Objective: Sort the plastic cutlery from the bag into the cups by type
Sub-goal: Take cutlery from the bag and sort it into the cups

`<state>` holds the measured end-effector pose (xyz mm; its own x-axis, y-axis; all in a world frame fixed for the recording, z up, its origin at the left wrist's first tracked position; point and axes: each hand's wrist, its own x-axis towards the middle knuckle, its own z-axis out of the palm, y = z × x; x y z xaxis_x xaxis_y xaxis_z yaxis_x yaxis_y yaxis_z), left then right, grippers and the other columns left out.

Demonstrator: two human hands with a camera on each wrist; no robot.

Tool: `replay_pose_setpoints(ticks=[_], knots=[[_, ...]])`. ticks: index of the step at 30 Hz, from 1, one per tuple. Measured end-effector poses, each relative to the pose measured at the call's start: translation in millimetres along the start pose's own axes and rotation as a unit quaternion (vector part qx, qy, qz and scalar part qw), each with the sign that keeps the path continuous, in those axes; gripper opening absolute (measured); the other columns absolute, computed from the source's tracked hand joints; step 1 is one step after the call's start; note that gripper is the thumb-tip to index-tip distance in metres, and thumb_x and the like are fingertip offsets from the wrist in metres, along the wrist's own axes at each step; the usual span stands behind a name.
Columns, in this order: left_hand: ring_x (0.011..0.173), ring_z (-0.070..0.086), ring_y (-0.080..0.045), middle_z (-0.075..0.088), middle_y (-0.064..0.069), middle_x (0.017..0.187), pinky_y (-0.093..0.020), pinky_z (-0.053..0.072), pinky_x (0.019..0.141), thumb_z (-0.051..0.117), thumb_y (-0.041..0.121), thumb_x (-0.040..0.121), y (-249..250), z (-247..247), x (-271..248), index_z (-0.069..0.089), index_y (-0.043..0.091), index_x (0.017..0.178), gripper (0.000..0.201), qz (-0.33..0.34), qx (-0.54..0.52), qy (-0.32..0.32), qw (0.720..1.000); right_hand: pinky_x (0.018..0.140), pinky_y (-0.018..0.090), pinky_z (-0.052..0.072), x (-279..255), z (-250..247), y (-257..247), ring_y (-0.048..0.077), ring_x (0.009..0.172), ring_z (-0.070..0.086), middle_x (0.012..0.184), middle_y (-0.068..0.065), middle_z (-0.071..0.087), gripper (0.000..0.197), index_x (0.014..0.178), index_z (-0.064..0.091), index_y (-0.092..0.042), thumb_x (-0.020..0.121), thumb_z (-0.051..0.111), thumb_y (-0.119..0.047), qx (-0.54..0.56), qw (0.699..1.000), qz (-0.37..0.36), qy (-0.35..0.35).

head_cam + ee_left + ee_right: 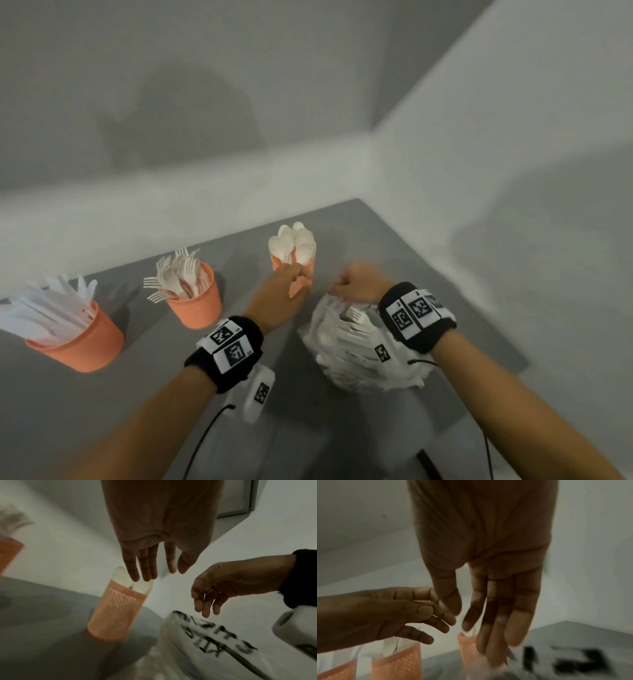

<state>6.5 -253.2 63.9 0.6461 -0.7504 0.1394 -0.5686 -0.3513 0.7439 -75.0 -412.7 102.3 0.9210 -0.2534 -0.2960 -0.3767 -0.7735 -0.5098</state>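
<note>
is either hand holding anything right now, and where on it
Nothing is plainly held. The left hand has straight, empty fingers by the spoon cup. The right hand reaches with open fingers over the bag; no cutlery shows in it.

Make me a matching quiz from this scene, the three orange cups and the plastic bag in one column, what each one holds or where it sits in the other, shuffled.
Column one:
1. Leftmost orange plastic cup
2. Middle orange plastic cup
3. Rightmost orange plastic cup
4. Crumpled white plastic bag

Column two:
A. Holds white plastic spoons
B. Lies under the right hand
C. Holds white plastic knives
D. Holds white plastic forks

Pairs: 1-C, 2-D, 3-A, 4-B
</note>
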Motion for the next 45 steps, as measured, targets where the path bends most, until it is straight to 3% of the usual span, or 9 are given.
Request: replay_pose_setpoints(ticks=[4, 7, 13, 17, 24, 30, 36, 40, 45], knots=[[0.111, 0.048, -0.020, 0.050, -0.006, 0.113, -0.028, 0.035, 0.097, 0.060, 0.022, 0.088, 4, 40, -7, 0.065, 0.013, 0.105, 0.020, -0.045, 0.029, -0.090, 0.994, 0.075, 0.031, 0.046, -19, 21, 28, 0.025, 0.080, 0.059, 0.088, 0.015, 0.064, 0.017, 0.077, 0.063, -0.005, 0.086, 0.058, -0.019, -0.122, 0.987, 0.050, -0.093], [0.120, 0.047, -0.025, 0.048, -0.010, 0.129, -0.029, 0.034, 0.099, 0.056, 0.028, 0.089, 4, 59, -13, 0.053, 0.019, 0.125, 0.037, -0.110, 0.091, -0.164, 0.976, 0.091, 0.033, 0.045, -27, 45, 50, 0.028, 0.112, 0.055, 0.123, 0.014, 0.059, 0.047, 0.118, 0.055, -0.001, 0.083, 0.065, -0.030, -0.188, 0.971, 0.093, -0.117], [0.126, 0.043, -0.026, 0.042, -0.011, 0.141, -0.027, 0.034, 0.101, 0.057, 0.012, 0.086, 10, 66, -23, 0.035, 0.016, 0.139, 0.057, -0.146, 0.072, -0.215, 0.963, 0.107, 0.036, 0.036, -23, 69, 72, 0.029, 0.130, 0.041, 0.143, 0.014, 0.040, 0.092, 0.142, 0.023, -0.004, 0.073, 0.074, -0.036, -0.136, 0.978, 0.117, -0.108], [0.131, 0.038, -0.023, 0.040, -0.010, 0.143, -0.025, 0.030, 0.103, 0.050, 0.002, 0.084, 17, 58, -25, 0.038, 0.013, 0.139, 0.057, -0.132, 0.053, -0.185, 0.972, 0.106, 0.037, 0.038, -19, 78, 69, 0.027, 0.126, 0.046, 0.134, 0.008, 0.048, 0.072, 0.136, 0.037, -0.015, 0.076, 0.071, -0.036, -0.157, 0.983, 0.074, -0.061], [0.131, 0.039, -0.020, 0.043, -0.008, 0.141, -0.011, 0.024, 0.092, 0.048, -0.003, 0.084, 13, 38, -27, 0.043, 0.009, 0.134, 0.052, -0.130, 0.025, -0.140, 0.981, 0.091, 0.024, 0.039, -15, 71, 70, 0.019, 0.110, 0.053, 0.120, 0.004, 0.057, 0.059, 0.134, 0.041, -0.015, 0.083, 0.065, -0.030, 0.009, 0.998, 0.047, -0.039], [0.130, 0.040, -0.018, 0.043, -0.005, 0.141, -0.018, 0.028, 0.101, 0.049, 0.000, 0.084, 14, 35, -31, 0.045, 0.014, 0.133, 0.052, -0.136, 0.049, -0.156, 0.977, 0.107, 0.032, 0.033, -9, 83, 74, 0.024, 0.130, 0.042, 0.141, 0.005, 0.044, 0.086, 0.143, 0.027, -0.017, 0.074, 0.074, -0.040, -0.052, 0.992, 0.073, -0.085], [0.123, 0.047, -0.017, 0.048, -0.003, 0.138, -0.014, 0.030, 0.090, 0.052, 0.003, 0.082, 11, 28, -32, 0.049, 0.016, 0.130, 0.050, -0.144, 0.061, -0.164, 0.974, 0.084, 0.024, 0.037, -7, 82, 72, 0.015, 0.105, 0.052, 0.117, -0.002, 0.057, 0.057, 0.127, 0.051, -0.017, 0.078, 0.070, -0.038, 0.048, 0.994, 0.067, -0.076], [0.128, 0.043, -0.019, 0.045, -0.004, 0.140, -0.022, 0.032, 0.101, 0.052, 0.007, 0.085, 14, 29, -34, 0.045, 0.015, 0.133, 0.049, -0.152, 0.088, -0.150, 0.973, 0.100, 0.033, 0.042, -5, 95, 71, 0.021, 0.118, 0.052, 0.129, 0.000, 0.056, 0.068, 0.130, 0.045, -0.024, 0.071, 0.073, -0.044, 0.028, 0.994, 0.070, -0.085], [0.130, 0.040, -0.018, 0.043, -0.003, 0.142, -0.024, 0.029, 0.105, 0.052, 0.008, 0.085, 13, 28, -40, 0.043, 0.015, 0.135, 0.052, -0.153, 0.103, -0.151, 0.971, 0.103, 0.033, 0.040, -8, 99, 71, 0.022, 0.123, 0.049, 0.132, -0.001, 0.053, 0.072, 0.135, 0.043, -0.025, 0.072, 0.072, -0.046, 0.040, 0.992, 0.070, -0.096]])
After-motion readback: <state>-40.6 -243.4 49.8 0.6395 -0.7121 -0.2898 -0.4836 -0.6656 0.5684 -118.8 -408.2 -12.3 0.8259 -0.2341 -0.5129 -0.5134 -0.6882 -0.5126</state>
